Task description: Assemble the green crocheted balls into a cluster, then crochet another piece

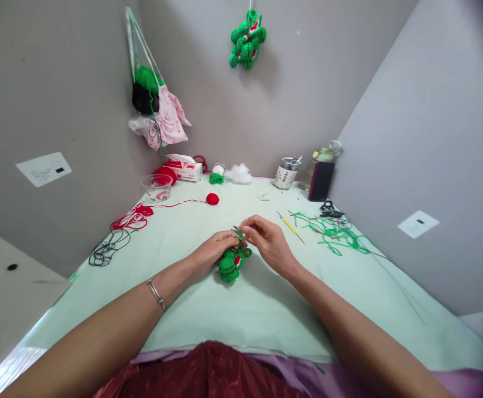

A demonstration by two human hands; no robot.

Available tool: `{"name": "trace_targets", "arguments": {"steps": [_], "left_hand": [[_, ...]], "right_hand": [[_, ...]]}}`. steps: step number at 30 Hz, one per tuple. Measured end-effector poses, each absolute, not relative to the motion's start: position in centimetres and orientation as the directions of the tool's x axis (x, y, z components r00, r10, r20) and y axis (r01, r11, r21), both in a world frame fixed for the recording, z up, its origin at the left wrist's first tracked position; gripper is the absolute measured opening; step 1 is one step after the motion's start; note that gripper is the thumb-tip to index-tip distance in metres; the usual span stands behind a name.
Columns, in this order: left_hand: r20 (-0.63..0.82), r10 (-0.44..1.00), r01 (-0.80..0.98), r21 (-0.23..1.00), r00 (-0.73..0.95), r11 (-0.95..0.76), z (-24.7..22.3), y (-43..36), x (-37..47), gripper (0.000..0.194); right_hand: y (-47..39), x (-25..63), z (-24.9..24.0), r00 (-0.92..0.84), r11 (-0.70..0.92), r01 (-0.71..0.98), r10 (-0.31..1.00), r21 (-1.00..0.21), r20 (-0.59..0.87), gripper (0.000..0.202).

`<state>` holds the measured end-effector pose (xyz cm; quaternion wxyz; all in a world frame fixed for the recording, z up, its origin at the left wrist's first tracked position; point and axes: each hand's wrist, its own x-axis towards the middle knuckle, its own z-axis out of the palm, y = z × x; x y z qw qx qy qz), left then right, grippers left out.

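A: Hands?
B: Both mid-desk point(266, 309), close together. Left hand point(212, 255) rests on a green crochet piece point(232, 263) w/ a red spot; right hand point(268, 240) pinches green yarn just above it, fingertips nearly meeting the left's.
A: Around them?
B: Yellow-handled hook point(290, 226) just right of the right hand, loose green yarn scraps point(333, 232) beyond. Red yarn ball point(212, 199) farther back, red tangle point(134, 218) and black cord point(108, 249) at left edge.
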<state>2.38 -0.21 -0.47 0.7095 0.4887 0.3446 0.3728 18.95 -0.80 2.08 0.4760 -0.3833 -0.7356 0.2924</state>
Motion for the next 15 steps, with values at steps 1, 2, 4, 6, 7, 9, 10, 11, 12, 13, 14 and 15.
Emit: {"name": "trace_targets", "arguments": {"steps": [1, 2, 4, 6, 7, 9, 10, 11, 12, 13, 14, 15], "left_hand": [[-0.114, 0.866, -0.202, 0.95, 0.487, 0.239, -0.29, -0.23, 2.38, 0.014], [-0.103, 0.866, -0.208, 0.951, 0.49, 0.23, -0.13, -0.23, 2.37, 0.013], [-0.084, 0.862, -0.209, 0.954, 0.5, 0.214, 0.11, -0.23, 2.31, 0.013], [-0.076, 0.857, -0.194, 0.96, 0.509, 0.201, 0.27, -0.21, 2.2, 0.013], [-0.076, 0.858, -0.186, 0.963, 0.508, 0.195, 0.33, -0.2, 2.13, 0.013], [-0.086, 0.862, -0.171, 0.966, 0.499, 0.196, 0.42, -0.16, 1.96, 0.013], [-0.092, 0.864, -0.167, 0.966, 0.495, 0.199, 0.45, -0.13, 1.88, 0.014], [-0.093, 0.866, -0.165, 0.966, 0.491, 0.198, 0.48, -0.1, 1.81, 0.015], [-0.088, 0.866, -0.166, 0.967, 0.491, 0.192, 0.51, -0.06, 1.75, 0.016], [-0.078, 0.866, -0.169, 0.968, 0.494, 0.183, 0.53, -0.02, 1.7, 0.018], [-0.067, 0.864, -0.171, 0.97, 0.5, 0.174, 0.56, 0.02, 1.65, 0.019], [-0.058, 0.86, -0.171, 0.971, 0.507, 0.166, 0.58, 0.05, 1.61, 0.02]], "right_hand": [[-0.6, 18.98, 2.08, -0.277, 0.461, 0.207, 0.874, -0.863, 0.4, 0.017], [-0.44, 18.97, 2.08, -0.299, 0.397, 0.143, 0.891, -0.907, 0.343, 0.019], [-0.27, 18.89, 2.1, -0.306, 0.323, 0.069, 0.907, -0.944, 0.289, 0.022], [-0.22, 18.84, 2.16, -0.282, 0.296, 0.042, 0.92, -0.954, 0.273, 0.024], [-0.22, 18.87, 2.19, -0.268, 0.283, 0.032, 0.926, -0.959, 0.265, 0.025], [-0.21, 19.04, 2.28, -0.242, 0.249, 0.004, 0.94, -0.968, 0.241, 0.026], [-0.21, 19.17, 2.34, -0.236, 0.231, -0.014, 0.945, -0.973, 0.228, 0.026], [-0.22, 19.3, 2.4, -0.236, 0.214, -0.038, 0.947, -0.976, 0.216, 0.027], [-0.24, 19.42, 2.46, -0.247, 0.196, -0.063, 0.947, -0.979, 0.205, 0.027], [-0.29, 19.5, 2.53, -0.268, 0.178, -0.089, 0.943, -0.98, 0.196, 0.027], [-0.36, 19.55, 2.59, -0.293, 0.164, -0.111, 0.937, -0.98, 0.19, 0.027], [-0.45, 19.56, 2.64, -0.317, 0.155, -0.122, 0.93, -0.98, 0.186, 0.027]]}}
